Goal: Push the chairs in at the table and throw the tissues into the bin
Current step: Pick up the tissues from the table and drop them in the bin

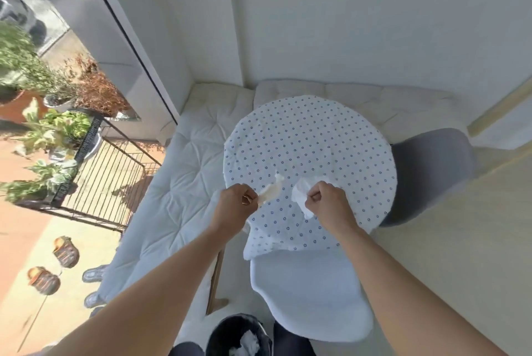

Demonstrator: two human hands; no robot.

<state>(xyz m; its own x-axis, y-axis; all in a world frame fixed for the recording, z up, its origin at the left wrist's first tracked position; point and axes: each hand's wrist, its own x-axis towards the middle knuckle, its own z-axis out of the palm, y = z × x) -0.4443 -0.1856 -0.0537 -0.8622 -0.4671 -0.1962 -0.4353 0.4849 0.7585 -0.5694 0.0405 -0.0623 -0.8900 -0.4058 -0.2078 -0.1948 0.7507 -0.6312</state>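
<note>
— White walls, pale cushions round the corner, and that round tabletop in its dotted cloth. Where are the tissues?

— Both near the tabletop's near edge. The left hand has its fingers pinching a stained, twisted tissue; the right hand is curled into a fist around a crumpled white tissue.

— How would you do it well?

— Lift straight up so the thin cloth doesn't drag, ball the soft paper tight, then drop both into the black bin by the feet; it already holds white paper.

— And the chairs?

— The smooth white moulded chair looks partly tucked under the near edge, the grey one sits at the right edge. I'd judge both want a push
</note>
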